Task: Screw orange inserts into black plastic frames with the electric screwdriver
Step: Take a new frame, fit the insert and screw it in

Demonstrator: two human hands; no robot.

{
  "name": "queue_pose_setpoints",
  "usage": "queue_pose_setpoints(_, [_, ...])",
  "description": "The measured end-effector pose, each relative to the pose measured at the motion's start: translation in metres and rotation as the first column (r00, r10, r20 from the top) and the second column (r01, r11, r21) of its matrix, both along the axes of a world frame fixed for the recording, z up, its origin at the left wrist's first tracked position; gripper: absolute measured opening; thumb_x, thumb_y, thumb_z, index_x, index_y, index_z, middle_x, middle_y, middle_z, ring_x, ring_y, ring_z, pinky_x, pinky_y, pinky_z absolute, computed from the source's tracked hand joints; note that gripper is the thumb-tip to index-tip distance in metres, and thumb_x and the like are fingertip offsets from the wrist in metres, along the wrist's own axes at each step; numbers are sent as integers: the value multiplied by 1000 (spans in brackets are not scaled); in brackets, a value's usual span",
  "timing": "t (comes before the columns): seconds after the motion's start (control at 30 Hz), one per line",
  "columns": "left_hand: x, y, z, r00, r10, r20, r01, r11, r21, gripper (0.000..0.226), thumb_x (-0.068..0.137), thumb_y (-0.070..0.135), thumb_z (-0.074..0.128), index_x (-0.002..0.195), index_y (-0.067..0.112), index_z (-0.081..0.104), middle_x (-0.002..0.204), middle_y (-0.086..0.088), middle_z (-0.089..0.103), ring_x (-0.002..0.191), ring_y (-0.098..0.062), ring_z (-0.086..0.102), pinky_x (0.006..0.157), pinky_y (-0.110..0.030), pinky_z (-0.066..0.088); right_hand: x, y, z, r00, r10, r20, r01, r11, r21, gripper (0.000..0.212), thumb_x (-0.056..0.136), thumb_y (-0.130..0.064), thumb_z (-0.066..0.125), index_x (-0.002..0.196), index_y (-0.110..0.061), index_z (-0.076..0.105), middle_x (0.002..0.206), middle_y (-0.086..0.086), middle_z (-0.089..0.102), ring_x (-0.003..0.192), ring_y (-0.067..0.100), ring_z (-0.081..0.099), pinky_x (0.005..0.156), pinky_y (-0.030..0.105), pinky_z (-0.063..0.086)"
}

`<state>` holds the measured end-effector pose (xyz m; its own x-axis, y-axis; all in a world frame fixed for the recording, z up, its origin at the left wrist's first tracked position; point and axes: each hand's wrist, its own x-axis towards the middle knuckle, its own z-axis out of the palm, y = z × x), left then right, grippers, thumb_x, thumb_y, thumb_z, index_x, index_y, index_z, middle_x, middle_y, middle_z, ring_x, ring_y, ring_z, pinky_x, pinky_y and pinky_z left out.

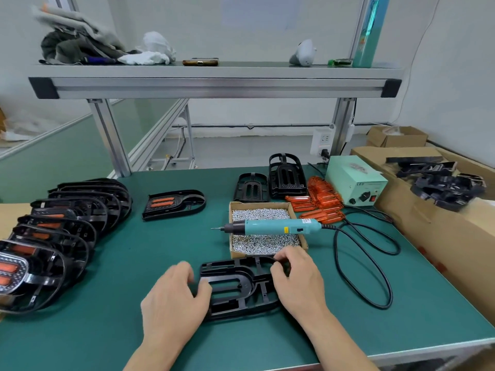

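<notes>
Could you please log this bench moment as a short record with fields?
left hand: holds the black frame at its left end
right hand: pinches its far right edge
black frame: flat on green mat, no orange showing
screwdriver: unheld, lying across screw box
orange inserts: loose pile beside power supply
finished frames: overlapping row at left

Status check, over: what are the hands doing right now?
Left hand, right hand: both gripping black frame, no insert in it. Electric screwdriver lying on screw box. Nothing blocking.
</notes>
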<state>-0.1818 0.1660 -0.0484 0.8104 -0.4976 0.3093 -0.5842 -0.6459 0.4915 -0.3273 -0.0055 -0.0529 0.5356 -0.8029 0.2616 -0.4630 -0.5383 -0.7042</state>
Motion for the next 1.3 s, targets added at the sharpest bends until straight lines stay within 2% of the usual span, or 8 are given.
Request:
queue_pose_setpoints(0.17, [13,-13,-3,968,-248,33,250,965,-76,32,89,27,70,118,16,63,105,6,58,103,-20,49,91,-37,42,0,-1,0,984,-12,179,23,998,-62,11,92,-27,64,84,-31,58,86,-16,56,83,6,54,72,22,42])
queue_pose_setpoints(0.33, [20,-17,-6,952,-304,-42,299,948,-106,20,95,28,61,111,21,71,98,9,55,102,-18,51,95,-39,43,-2,-19,20,942,-28,335,72,990,-121,17,91,-10,67,85,-25,63,82,-12,57,73,12,53,66,27,44])
queue_pose_setpoints(0.43, [21,-16,-9,952,-302,-50,293,947,-133,19,95,20,63,112,20,73,97,10,55,101,-14,49,95,-36,42,-1,-52,44,950,-43,310,110,973,-203,14,93,-10,65,86,-22,64,86,-9,59,76,11,55,70,30,46])
queue_pose_setpoints(0.67, [26,-16,-12,942,-314,-117,293,941,-169,42,92,-5,50,120,18,71,100,16,54,105,-4,45,91,-11,29,20,-158,80,963,-70,-260,26,985,-169,24,95,-9,61,108,-26,72,116,-1,57,106,22,59,96,38,48])
queue_pose_setpoints(0.87, [28,-16,-14,942,-300,-152,269,943,-196,45,90,-7,49,119,18,72,101,17,55,106,7,42,90,0,26,34,-200,71,796,52,-604,-87,996,-29,40,84,-6,76,116,-30,73,122,-2,66,98,14,57,87,26,48])
queue_pose_setpoints(1.03, [28,-16,-13,942,-296,-157,268,947,-179,44,90,-7,49,118,18,72,102,19,54,107,-3,45,90,0,25,42,-207,72,659,131,-741,-165,986,28,49,83,-7,74,126,-29,68,130,-1,61,104,16,54,87,27,45])
queue_pose_setpoints(1.2, [29,-16,-14,943,-293,-157,266,948,-172,44,90,-7,49,118,18,72,102,20,54,107,-6,45,90,-2,26,46,-208,72,603,141,-785,-213,977,12,51,84,-4,70,131,-23,66,138,4,57,120,23,55,104,34,48])
queue_pose_setpoints(1.3, [29,-16,-14,943,-291,-160,264,949,-172,44,90,-6,48,118,18,72,102,19,54,107,-5,45,90,0,26,44,-208,69,619,146,-772,-229,973,0,47,86,-1,67,128,-23,67,131,4,58,106,21,56,92,30,49])
